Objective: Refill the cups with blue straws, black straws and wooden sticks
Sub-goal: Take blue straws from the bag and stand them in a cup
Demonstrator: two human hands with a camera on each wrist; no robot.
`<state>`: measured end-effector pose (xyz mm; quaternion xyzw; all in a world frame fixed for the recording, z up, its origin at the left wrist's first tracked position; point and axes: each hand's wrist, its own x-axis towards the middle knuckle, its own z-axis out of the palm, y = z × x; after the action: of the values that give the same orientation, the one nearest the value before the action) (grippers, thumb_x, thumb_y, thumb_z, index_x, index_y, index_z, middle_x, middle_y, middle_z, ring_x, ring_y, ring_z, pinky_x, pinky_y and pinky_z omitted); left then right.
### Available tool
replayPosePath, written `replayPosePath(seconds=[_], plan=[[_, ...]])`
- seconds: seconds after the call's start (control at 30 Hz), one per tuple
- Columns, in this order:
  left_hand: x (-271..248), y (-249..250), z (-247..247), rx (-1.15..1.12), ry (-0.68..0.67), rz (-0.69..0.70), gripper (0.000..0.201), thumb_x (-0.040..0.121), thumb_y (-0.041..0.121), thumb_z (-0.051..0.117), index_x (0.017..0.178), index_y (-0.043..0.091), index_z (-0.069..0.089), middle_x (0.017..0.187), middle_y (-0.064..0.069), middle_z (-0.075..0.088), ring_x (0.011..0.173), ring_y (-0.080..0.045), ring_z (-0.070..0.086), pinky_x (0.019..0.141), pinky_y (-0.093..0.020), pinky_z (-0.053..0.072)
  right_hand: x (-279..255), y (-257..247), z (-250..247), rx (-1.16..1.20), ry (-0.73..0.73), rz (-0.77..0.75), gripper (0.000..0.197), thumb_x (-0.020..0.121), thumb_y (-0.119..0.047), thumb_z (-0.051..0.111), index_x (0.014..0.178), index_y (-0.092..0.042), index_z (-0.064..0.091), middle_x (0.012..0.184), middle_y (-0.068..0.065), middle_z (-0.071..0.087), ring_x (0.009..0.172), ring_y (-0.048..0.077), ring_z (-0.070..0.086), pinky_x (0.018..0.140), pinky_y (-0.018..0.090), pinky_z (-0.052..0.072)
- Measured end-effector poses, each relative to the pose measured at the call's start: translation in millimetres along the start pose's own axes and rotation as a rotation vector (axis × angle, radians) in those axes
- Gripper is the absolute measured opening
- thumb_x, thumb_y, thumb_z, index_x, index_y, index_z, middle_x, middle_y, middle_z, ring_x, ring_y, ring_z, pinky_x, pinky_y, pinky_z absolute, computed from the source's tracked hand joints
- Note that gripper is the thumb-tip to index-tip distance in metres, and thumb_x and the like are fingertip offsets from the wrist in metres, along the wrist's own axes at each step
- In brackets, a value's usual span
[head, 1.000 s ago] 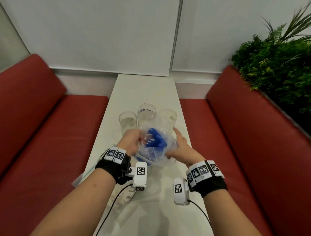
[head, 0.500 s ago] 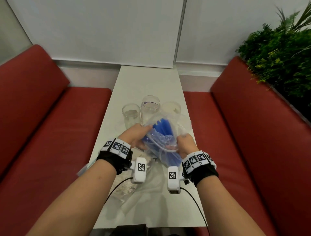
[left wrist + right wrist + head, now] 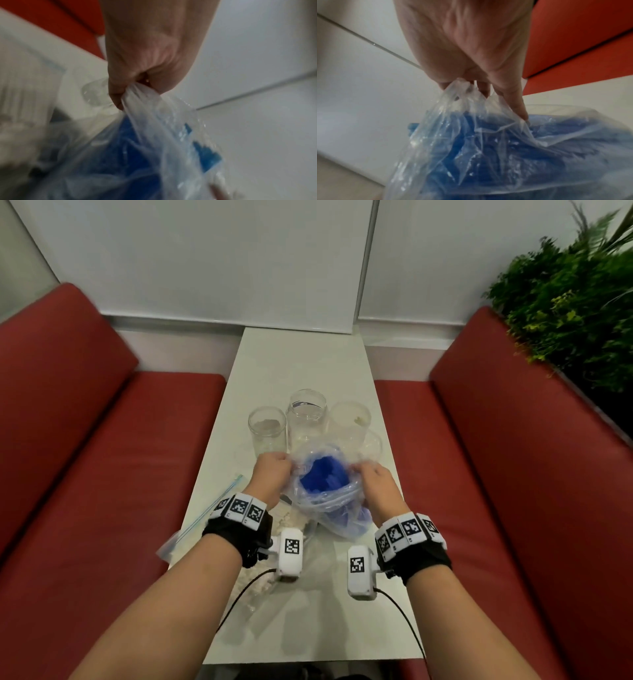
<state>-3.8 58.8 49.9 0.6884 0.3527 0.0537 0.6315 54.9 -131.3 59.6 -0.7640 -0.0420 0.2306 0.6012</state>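
I have my left hand [image 3: 270,474] and right hand [image 3: 378,486] each pinching the bag [image 3: 337,510] mouth apart; blue straws [image 3: 323,479] exposed; 3 cups [image 3: 306,419] look unfilled, so I judge it barely begun.

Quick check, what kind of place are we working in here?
Probably a café or restaurant booth: red padded benches flank a narrow white table, with greenery behind the right bench and clear cups being restocked.

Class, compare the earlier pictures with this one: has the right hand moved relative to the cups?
Yes. The right hand has come in beside the rightmost cup and now pinches the bag's rim, pulling it open opposite the left hand.
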Motion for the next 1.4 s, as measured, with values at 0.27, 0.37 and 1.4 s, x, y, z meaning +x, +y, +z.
replayPosePath(seconds=[0.27,0.37,1.4], plan=[[-16,6,7,-0.704,-0.601,-0.238,0.037,0.086,0.013,0.050,0.120,0.004,0.060,0.108,-0.015,0.067,0.095,-0.029,0.066,0.084,-0.039,0.054,6,7,3,-0.200,0.085,-0.121,0.036,0.098,-0.018,0.055,0.132,-0.022,0.044,0.097,-0.001,0.065,0.085,0.013,0.063,0.073,0.030,0.050],[-12,13,11,-0.469,-0.712,-0.091,0.043,0.097,0.020,0.055,0.135,0.002,0.052,0.130,-0.023,0.059,0.117,-0.037,0.059,0.097,-0.045,0.049,8,-1,0,-0.249,-0.041,-0.199,0.034,0.093,-0.017,0.063,0.125,-0.023,0.055,0.106,-0.004,0.066,0.103,0.019,0.066,0.086,0.029,0.053],[27,26,42,-0.057,-0.361,0.257,0.025,0.085,0.033,0.066,0.090,0.010,0.075,0.086,-0.011,0.075,0.081,-0.023,0.072,0.079,-0.036,0.058,31,-12,-22,-0.228,-0.080,-0.302,0.010,0.086,-0.041,0.076,0.081,-0.036,0.069,0.082,-0.010,0.074,0.078,0.003,0.070,0.074,0.021,0.052]])
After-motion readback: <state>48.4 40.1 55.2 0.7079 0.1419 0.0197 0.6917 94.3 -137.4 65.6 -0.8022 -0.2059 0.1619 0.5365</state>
